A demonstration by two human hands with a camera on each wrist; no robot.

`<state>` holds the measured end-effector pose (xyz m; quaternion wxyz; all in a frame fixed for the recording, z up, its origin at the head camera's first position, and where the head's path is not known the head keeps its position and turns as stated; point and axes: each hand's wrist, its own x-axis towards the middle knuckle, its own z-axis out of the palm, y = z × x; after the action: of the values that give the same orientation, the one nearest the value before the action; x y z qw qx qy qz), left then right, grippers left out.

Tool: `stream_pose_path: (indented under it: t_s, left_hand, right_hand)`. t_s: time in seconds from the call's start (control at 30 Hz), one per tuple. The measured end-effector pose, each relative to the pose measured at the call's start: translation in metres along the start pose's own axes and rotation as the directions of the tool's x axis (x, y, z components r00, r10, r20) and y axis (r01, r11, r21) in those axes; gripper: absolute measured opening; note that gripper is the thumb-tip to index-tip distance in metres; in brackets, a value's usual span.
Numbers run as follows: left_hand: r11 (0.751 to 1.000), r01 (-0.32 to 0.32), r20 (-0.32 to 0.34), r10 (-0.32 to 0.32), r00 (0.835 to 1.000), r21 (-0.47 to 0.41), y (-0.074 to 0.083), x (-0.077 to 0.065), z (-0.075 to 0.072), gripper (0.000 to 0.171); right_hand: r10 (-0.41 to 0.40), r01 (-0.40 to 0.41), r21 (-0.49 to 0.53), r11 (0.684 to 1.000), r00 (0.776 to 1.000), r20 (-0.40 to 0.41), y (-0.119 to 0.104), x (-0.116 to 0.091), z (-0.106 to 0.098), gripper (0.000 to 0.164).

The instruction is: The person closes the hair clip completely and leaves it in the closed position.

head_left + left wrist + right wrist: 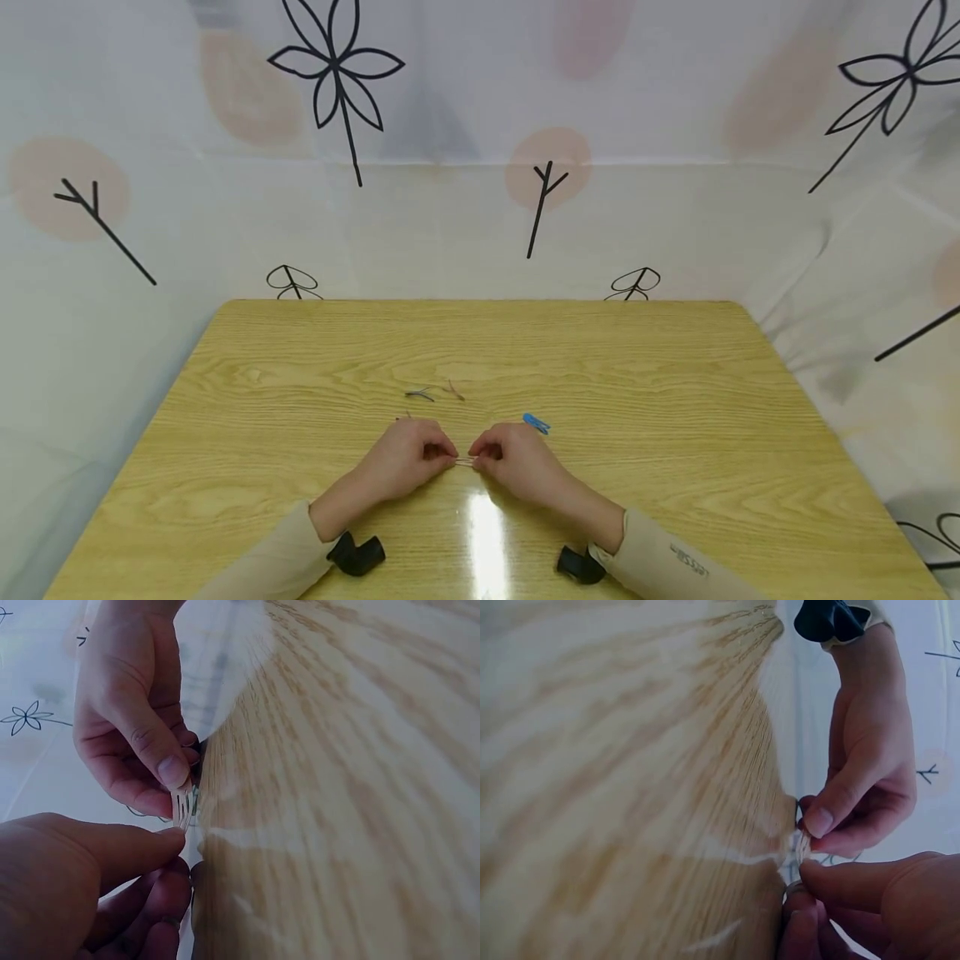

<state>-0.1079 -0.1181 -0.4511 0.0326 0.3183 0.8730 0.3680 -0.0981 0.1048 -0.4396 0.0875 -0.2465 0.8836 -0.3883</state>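
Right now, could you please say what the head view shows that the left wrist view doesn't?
Only the head view clearly shows the blue clip and beige sleeves. Only the left wrist view clearly shows the thumbnail of the right hand. Both show that hand and the left hand pinching pale strands, plus table and patterned cloth.

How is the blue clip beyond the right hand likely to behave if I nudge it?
The blue clip would probably slide rather than roll, since it looks elongated and angular. It is likely light, being small beside the right hand. The tabletop shows bright glare, so it may be smooth enough to skid on.
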Motion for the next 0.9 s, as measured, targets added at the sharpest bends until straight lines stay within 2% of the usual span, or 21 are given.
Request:
stream_pose_path:
  t_s: [0.37,0.53,0.9]
  left_hand:
    - [0.999,-0.038,-0.015,0.038,0.999,0.031,-0.003,0.002,-0.004,0.007]
    - [0.998,-0.032,-0.019,0.033,0.999,0.059,-0.005,0.001,-0.005,0.005]
    - [0.999,-0.005,-0.026,0.006,1.0,0.054,-0.001,0.0,-0.006,0.006]
  right_hand:
    - [0.001,-0.002,-0.031,1.0,1.0,-0.012,-0.001,0.004,-0.002,0.006]
    - [0.007,-0.007,-0.024,1.0,1.0,-0.009,0.0,0.004,-0.001,0.006]
    - [0.037,-0.033,0.078,0.996,0.998,-0.054,0.005,-0.004,-0.011,0.008]
